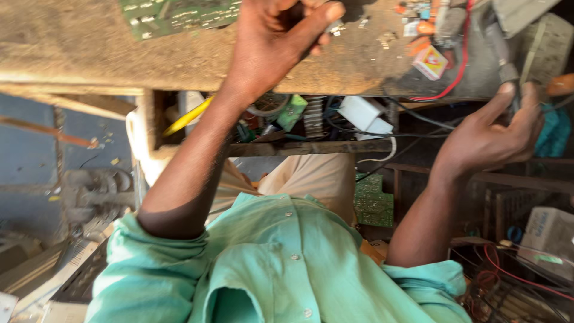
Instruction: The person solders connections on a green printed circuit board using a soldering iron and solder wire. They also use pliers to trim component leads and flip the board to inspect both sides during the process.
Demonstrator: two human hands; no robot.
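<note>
Pinching down at twelve o'clock, the left hand (pixel 275 36) has thumb and fingers closed on a small pale part (pixel 335 27); what that part is, too blurred to tell. It sits on the worn wooden bench top (pixel 78 48), just right of a green circuit board (pixel 179 13) lying at eleven o'clock. Over at three o'clock the right hand (pixel 490 131) curls its fingers around a grey cable-like piece (pixel 499 51) that runs up toward one o'clock; thumb and forefinger look closed on it, though the blur hides the exact contact. A red wire (pixel 457 78) loops along the bench edge between the two hands, beside a small red-and-yellow box (pixel 430 61). Beneath the bench top, an open shelf (pixel 311 146) is crammed: a yellow-handled tool (pixel 185 116), a white block (pixel 362 113), dark cords. Another green board (pixel 373 200) stands lower, near centre. At six o'clock the mint-green shirt (pixel 275 269) fills the view, blocking the floor. More red wires (pixel 508 272) tangle at four o'clock beside a pale carton (pixel 547 236).
</note>
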